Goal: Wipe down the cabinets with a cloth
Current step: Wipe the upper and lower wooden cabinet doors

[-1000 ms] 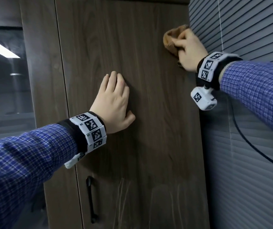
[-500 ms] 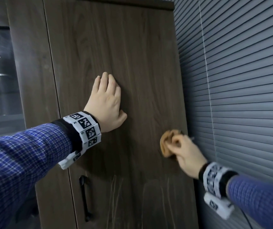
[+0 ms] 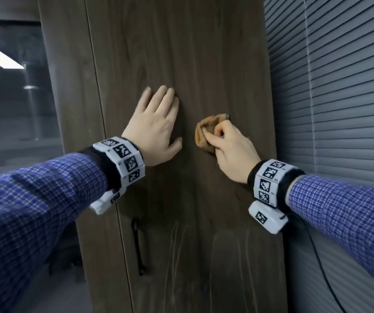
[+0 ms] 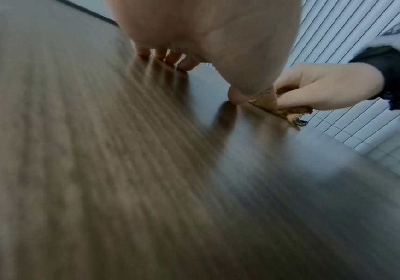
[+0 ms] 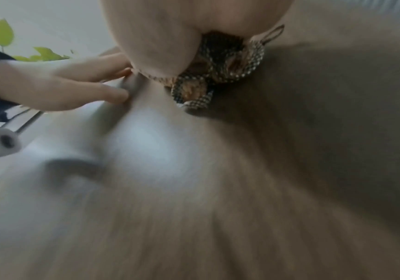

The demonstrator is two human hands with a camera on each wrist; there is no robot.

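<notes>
**Q:** Two hands show in the head camera. Where are they?

**A:** Both are on a tall dark wooden cabinet door (image 3: 181, 64). The left hand (image 3: 156, 129) lies flat against the wood, fingers straight and close together, thumb out to the side. The right hand (image 3: 229, 150) is just beside it, fingers curled around a bunched tan cloth (image 3: 206, 134) that is pressed to the door at mid-height. A dark handle (image 3: 137, 247) runs upright lower down, near the door's left edge. Grey window blinds (image 3: 339, 109) fill the right side, and a dark cable (image 3: 321, 267) hangs below the right wrist. Both sleeves are blue check.

**Q:** What does the left wrist camera add?

**A:** It looks along the wood, which is blurred. The left fingertips (image 4: 168, 56) touch the door. Further right, the right hand (image 4: 326, 87) pinches the cloth (image 4: 273, 102) against the surface, close to the left thumb.

**Q:** And the right wrist camera?

**A:** Also blurred. The cloth (image 5: 218, 75) shows a small checked weave and sits crumpled under the right palm, touching the door (image 5: 266, 170). The left hand (image 5: 57, 85) rests to the left, fingers extended. Green leaves (image 5: 0, 32) appear in the far upper left.
</notes>
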